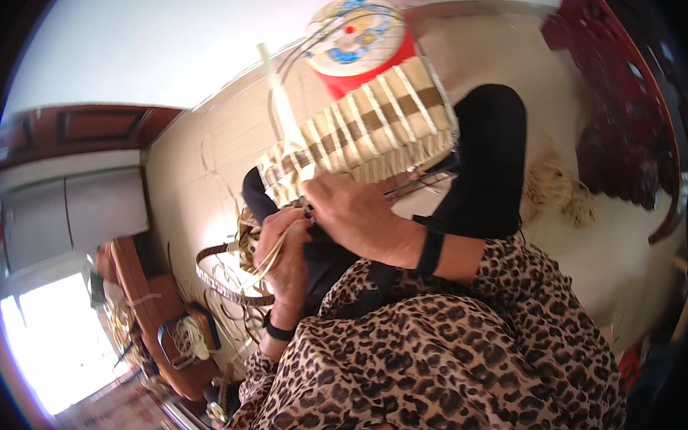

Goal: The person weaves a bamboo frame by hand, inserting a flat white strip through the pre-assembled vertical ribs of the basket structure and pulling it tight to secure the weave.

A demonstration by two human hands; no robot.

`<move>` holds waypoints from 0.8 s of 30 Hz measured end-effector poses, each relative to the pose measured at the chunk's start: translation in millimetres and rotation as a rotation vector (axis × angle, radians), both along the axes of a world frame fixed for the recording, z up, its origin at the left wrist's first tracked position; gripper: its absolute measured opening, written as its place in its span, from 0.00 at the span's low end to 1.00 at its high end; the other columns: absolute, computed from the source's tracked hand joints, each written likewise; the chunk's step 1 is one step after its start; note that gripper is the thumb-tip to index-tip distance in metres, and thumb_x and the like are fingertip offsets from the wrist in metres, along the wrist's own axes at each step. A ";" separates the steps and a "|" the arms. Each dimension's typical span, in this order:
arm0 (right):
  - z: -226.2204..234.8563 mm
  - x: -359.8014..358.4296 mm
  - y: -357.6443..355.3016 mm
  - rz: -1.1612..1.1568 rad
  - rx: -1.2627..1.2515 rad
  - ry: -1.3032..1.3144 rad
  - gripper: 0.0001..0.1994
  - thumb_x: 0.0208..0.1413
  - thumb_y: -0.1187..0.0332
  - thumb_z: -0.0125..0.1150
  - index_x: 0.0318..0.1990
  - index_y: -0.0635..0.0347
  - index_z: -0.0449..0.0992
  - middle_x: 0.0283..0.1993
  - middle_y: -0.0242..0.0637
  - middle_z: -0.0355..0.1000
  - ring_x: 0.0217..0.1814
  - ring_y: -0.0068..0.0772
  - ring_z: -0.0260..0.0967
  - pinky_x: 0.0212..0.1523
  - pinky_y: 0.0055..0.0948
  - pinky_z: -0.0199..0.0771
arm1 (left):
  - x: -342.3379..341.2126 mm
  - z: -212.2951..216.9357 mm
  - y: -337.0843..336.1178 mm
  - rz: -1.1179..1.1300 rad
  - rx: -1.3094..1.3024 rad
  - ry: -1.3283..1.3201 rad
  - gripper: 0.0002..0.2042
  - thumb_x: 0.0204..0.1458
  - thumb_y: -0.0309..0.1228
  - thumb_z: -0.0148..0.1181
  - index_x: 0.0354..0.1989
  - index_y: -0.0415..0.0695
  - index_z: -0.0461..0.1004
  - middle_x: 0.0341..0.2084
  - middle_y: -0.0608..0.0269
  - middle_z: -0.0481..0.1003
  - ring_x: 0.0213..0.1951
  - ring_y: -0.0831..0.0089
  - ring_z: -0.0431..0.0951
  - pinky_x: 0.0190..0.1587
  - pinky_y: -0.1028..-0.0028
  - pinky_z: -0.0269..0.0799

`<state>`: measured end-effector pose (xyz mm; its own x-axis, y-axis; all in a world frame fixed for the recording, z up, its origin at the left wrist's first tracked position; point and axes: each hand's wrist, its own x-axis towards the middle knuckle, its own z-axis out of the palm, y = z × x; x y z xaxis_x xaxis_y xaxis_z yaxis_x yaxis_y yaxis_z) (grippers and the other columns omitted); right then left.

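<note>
Leopard-print sleeves (445, 355) fill the near view, black bands at both wrists. Left hand (282, 251) pinches pale strips (270, 259) in a closed grip; right hand (355, 212) grasps the lower edge of a half-woven basket (370, 125), tan and brown checked, loose stakes hanging. Beyond it sits a red round tin (357, 45).

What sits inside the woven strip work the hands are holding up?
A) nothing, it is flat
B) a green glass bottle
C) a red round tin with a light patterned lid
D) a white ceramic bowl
C: a red round tin stands out of the top of the woven strip work.
</note>
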<state>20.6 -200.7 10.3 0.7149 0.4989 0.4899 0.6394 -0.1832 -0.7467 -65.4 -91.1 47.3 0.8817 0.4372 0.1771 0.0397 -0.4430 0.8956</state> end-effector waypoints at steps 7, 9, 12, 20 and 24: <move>0.1 6.5 3.3 0.024 -0.027 -0.020 0.16 0.36 0.73 0.64 0.35 0.62 0.65 0.30 0.37 0.67 0.33 0.36 0.69 0.29 0.29 0.69 | 1.9 -1.6 1.0 0.065 -0.220 -0.035 0.08 0.51 0.26 0.55 0.37 0.35 0.71 0.32 0.60 0.72 0.27 0.79 0.71 0.27 0.84 0.66; -0.6 7.5 5.0 0.044 -0.046 -0.040 0.11 0.39 0.73 0.59 0.31 0.60 0.65 0.27 0.36 0.66 0.32 0.35 0.67 0.28 0.30 0.69 | 0.1 -3.1 1.2 0.098 -0.295 -0.068 0.09 0.51 0.26 0.55 0.38 0.35 0.70 0.32 0.59 0.73 0.27 0.77 0.72 0.27 0.83 0.66; -0.3 10.5 3.5 0.066 0.102 -0.055 0.10 0.41 0.74 0.59 0.32 0.58 0.66 0.28 0.36 0.68 0.34 0.36 0.67 0.30 0.30 0.68 | 0.1 2.9 -3.0 0.112 -0.398 -0.110 0.10 0.49 0.26 0.57 0.38 0.34 0.69 0.33 0.57 0.73 0.26 0.75 0.73 0.26 0.82 0.66; 34.5 7.2 -43.8 0.484 -0.160 0.302 0.05 0.43 0.72 0.59 0.26 0.60 0.69 0.22 0.38 0.66 0.29 0.38 0.66 0.29 0.32 0.65 | -4.3 9.0 -2.3 -0.217 -0.707 -0.145 0.32 0.47 0.33 0.60 0.57 0.36 0.50 0.42 0.49 0.69 0.38 0.70 0.72 0.41 0.75 0.67; 61.7 8.9 -101.0 0.889 -0.334 0.695 0.05 0.45 0.71 0.57 0.27 0.62 0.70 0.23 0.38 0.67 0.28 0.35 0.67 0.28 0.29 0.66 | 5.8 -2.5 5.0 -0.234 -0.542 -0.030 0.30 0.46 0.27 0.56 0.58 0.36 0.51 0.36 0.59 0.71 0.31 0.76 0.69 0.34 0.80 0.65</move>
<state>29.6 -301.7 72.1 0.1133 0.9866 -0.1177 0.1153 -0.1307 -0.9847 -59.7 -86.1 44.8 0.9636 0.2671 0.0085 -0.0322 0.0843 0.9959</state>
